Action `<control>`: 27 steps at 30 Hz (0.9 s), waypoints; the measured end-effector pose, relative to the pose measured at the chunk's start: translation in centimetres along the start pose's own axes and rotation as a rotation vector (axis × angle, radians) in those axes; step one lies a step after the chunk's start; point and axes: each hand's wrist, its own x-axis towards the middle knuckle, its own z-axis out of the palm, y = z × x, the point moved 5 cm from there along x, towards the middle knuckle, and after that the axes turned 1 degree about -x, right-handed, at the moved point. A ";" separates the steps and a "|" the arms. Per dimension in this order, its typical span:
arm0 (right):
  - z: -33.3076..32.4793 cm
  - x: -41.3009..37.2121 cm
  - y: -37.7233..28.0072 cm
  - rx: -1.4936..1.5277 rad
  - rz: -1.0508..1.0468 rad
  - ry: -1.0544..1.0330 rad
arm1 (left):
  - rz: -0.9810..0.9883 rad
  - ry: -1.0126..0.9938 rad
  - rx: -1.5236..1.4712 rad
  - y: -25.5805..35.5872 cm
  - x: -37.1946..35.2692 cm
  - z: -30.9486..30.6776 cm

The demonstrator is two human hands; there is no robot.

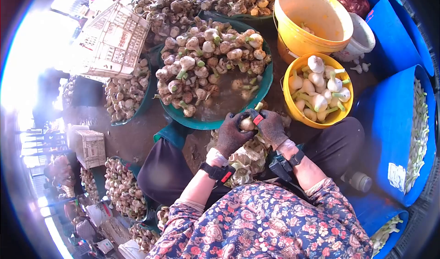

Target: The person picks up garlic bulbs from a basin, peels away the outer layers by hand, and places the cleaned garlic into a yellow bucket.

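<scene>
In front of me a garlic bulb (247,124) with a short green stem is held between both gloved hands. My left hand (230,136) is closed around the bulb's left side. My right hand (272,127) is closed at its other side, by the stem, with a small red piece showing at the thumb. Both dark gloves look soiled. Just beyond is a green tub (178,114) heaped with unpeeled, muddy garlic bulbs (192,62). A yellow bucket (289,101) of clean white bulbs (321,87) stands right of my hands. Peeled-off garlic skins (245,163) lie below them.
Behind the full bucket stand a larger yellow bucket (316,32) and a white bucket (364,34). Blue barrels (385,126) holding garlic line the right. White crates (114,41) and more garlic tubs (126,190) fill the left. A bottle (360,181) lies beside my right knee.
</scene>
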 end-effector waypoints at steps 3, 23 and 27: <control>-0.2 -0.5 -1.0 0.070 -0.012 -0.083 | 0.058 0.003 -0.073 0.1 -0.2 -0.7; 3.2 -1.9 2.4 0.665 0.513 -0.573 | 0.391 0.082 0.193 0.7 -2.7 -1.4; 3.9 -1.8 2.4 0.853 0.478 -0.603 | 0.291 0.185 0.029 0.4 -3.3 -0.7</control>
